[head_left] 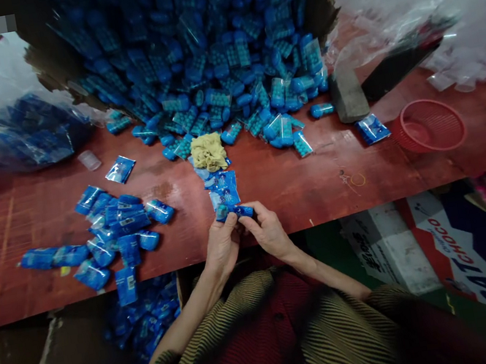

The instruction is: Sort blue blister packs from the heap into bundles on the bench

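Note:
Between my two hands, at the table's front edge, is a small clear bottle of blue beads with a blue printed wrapper (243, 210) around it. My left hand (224, 241) pinches its left end, thumb on top. The fingers of my right hand (267, 227) close on the right end. Just beyond them lies a column of flat blue wrappers (224, 190), with a crumpled yellow cloth (209, 152) on its far end. Behind the cloth spreads a large heap of blue-capped bead bottles (219, 96). Left of my hands lies a pile of wrapped bottles (123, 217).
A red plastic basket (429, 126) stands at the right, near a grey block (350, 96) and a blue packet (372, 128). A bag of blue wrappers (34, 133) sits at the left. Below the table's edge are more wrapped bottles (149, 322) and a printed carton (465, 256).

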A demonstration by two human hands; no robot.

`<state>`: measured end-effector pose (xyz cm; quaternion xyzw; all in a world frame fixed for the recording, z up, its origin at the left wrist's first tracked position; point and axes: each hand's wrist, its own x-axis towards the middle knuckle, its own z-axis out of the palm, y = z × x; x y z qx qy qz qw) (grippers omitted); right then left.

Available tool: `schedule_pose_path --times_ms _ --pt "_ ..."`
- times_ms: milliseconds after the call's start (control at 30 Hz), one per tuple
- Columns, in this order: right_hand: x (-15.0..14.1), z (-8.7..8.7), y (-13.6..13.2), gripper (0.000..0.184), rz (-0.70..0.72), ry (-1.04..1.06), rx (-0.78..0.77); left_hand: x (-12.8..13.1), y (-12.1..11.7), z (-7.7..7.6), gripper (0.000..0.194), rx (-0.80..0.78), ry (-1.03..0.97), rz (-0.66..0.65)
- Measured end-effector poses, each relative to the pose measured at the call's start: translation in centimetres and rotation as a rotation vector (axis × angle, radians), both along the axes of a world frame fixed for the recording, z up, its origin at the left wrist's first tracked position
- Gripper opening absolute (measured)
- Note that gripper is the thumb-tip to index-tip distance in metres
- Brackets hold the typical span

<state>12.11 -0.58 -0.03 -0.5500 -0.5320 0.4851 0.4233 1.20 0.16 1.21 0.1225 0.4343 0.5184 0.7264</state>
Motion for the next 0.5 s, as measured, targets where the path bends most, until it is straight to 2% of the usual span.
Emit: schedule_pose_path --times_ms 167,367,500 --pt "0.01 0.51 -0.15 0.025 0.016 -0.043 0.012 -0.06 0.03 0.46 0.029 -0.006 0.085 0.048" --pt "0.46 0.43 0.11 0.033 0.147 0.187 -0.115 -0.71 0.03 0.05 0.029 -0.004 0.054 -0.022" --pt "0.07 0.95 0.06 0.026 0.063 0.027 -0.014 -0.67 -0.07 0.20 0.031 -0.005 0.059 -0.004"
